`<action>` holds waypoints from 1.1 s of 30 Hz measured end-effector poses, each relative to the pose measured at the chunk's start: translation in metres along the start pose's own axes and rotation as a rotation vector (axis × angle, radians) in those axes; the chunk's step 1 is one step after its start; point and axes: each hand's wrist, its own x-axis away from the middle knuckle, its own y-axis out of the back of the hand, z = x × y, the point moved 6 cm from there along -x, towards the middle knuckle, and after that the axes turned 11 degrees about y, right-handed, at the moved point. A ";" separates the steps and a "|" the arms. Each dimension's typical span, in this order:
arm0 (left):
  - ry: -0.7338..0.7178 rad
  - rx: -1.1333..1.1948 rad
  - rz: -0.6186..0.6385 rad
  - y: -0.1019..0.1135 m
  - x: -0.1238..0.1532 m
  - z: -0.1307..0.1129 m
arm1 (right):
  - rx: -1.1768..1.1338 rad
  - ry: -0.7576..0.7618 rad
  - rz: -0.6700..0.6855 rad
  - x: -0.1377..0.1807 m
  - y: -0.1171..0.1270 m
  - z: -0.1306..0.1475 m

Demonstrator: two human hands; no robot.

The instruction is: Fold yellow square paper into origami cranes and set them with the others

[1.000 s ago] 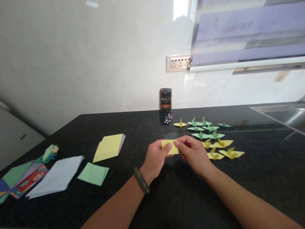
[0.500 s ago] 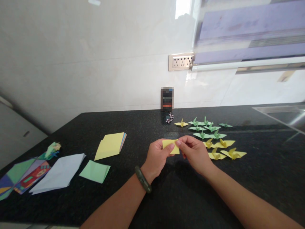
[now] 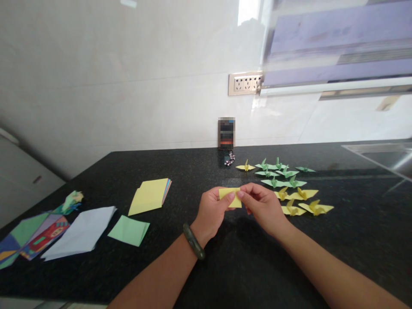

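Hands are pinching the yellow paper above the bench, left hand and right hand fingers closed on it; aligning edges squarely would be keeping the crease clean.

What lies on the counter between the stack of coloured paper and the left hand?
In the head view, nothing: only bare black counter lies between the paper stack and the left hand, which holds the yellow paper.

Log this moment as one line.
left hand: pinching yellow paper | right hand: pinching same paper | beside: paper cranes | surface: black counter
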 end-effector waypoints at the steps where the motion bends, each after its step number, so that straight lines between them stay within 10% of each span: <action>1: 0.001 0.000 0.000 0.000 0.000 0.000 | -0.006 -0.009 -0.002 0.000 0.000 0.000; 33: 0.018 0.015 0.046 -0.002 0.000 0.003 | -0.005 -0.017 -0.031 -0.001 0.003 -0.006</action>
